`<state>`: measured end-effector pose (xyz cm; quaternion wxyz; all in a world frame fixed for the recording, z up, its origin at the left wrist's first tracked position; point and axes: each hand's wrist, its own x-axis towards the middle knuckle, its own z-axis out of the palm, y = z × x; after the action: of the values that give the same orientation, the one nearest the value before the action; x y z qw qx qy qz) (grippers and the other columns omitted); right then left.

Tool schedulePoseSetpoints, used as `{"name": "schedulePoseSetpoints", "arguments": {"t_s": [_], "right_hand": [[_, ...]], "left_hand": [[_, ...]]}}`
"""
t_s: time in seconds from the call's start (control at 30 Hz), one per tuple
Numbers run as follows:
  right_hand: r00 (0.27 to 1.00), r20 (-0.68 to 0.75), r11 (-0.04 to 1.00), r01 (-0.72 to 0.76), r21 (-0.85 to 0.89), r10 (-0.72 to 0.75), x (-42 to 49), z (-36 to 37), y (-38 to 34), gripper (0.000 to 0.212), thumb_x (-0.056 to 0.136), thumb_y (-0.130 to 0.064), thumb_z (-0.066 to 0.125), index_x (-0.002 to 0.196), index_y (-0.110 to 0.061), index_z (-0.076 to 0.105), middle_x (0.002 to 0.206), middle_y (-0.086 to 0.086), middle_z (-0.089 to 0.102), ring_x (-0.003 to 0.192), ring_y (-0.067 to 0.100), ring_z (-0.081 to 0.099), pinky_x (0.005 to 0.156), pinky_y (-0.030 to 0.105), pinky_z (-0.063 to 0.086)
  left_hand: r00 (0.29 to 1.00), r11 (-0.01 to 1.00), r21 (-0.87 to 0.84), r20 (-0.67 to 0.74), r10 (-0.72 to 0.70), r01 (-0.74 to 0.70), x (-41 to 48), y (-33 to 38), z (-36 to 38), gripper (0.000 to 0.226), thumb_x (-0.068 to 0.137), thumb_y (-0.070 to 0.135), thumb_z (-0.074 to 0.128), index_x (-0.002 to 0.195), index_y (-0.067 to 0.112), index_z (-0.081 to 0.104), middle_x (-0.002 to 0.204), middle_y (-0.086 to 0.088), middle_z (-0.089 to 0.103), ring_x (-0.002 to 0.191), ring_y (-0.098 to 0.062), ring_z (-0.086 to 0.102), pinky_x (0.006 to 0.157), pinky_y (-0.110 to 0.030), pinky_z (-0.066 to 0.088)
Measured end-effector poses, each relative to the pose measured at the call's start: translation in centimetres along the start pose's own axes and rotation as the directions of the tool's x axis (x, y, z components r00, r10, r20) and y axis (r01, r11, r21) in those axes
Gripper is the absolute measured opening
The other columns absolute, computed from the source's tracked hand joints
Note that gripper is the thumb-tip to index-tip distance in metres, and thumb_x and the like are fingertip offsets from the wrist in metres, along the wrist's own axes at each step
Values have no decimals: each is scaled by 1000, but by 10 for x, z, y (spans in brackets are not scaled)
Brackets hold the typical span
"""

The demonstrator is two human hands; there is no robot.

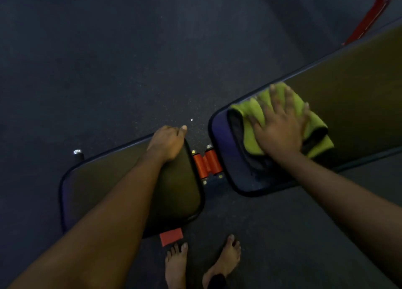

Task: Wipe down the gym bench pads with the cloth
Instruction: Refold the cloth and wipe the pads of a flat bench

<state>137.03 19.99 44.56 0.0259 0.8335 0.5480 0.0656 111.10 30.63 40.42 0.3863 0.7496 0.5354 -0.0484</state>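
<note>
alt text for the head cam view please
A person's right hand presses a folded green cloth flat on the end of a long bench pad, while the left hand grips the far corner of the shorter seat pad. A red hinge sits between the pads; bare feet stand on the dark floor.

I read the cloth (315, 121) as soft, matt terry. The seat pad (97, 177) and back pad (348, 88) look like smooth vinyl with a dull sheen. The hinge (207, 163) is glossy red-painted metal, and the floor (130, 60) looks matt, speckled rubber.
</note>
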Motion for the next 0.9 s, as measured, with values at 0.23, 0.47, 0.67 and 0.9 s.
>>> {"name": "schedulePoseSetpoints", "arguments": {"t_s": [0.23,0.47,0.67,0.9], "right_hand": [[888,201,879,447,-167,-413,-24,39,-71,69,96,-57,43,157,-28,32,170,4,7,156,35,0,114,72,-4],[937,64,934,349,-74,-344,-137,29,17,77,80,-51,65,152,-36,41,167,-4,22,156,25,16,119,62,13],[988,-98,989,-125,-75,117,-48,-35,143,61,96,-57,41,152,-34,40,166,-2,26,154,28,20,116,61,18],[896,-158,910,-400,111,414,-8,-21,70,66,97,-57,39,155,-27,36,168,5,21,155,35,14,117,70,7]], "left_hand": [[1000,997,81,-27,-10,12,0,6,4,62,106,45,18,127,3,59,139,-22,51,131,-33,44,111,-40,31],[996,967,251,-85,-18,39,0,16,16,66,105,47,12,108,8,65,109,-18,66,114,-31,58,117,-51,24],[998,990,127,15,-60,57,19,42,-2,67,103,55,13,139,10,48,138,-20,53,129,-35,48,109,-48,36],[953,943,-151,17,301,-295,23,98,-3,48,104,49,23,131,22,53,128,-3,57,118,-14,51,94,-32,36]]}}
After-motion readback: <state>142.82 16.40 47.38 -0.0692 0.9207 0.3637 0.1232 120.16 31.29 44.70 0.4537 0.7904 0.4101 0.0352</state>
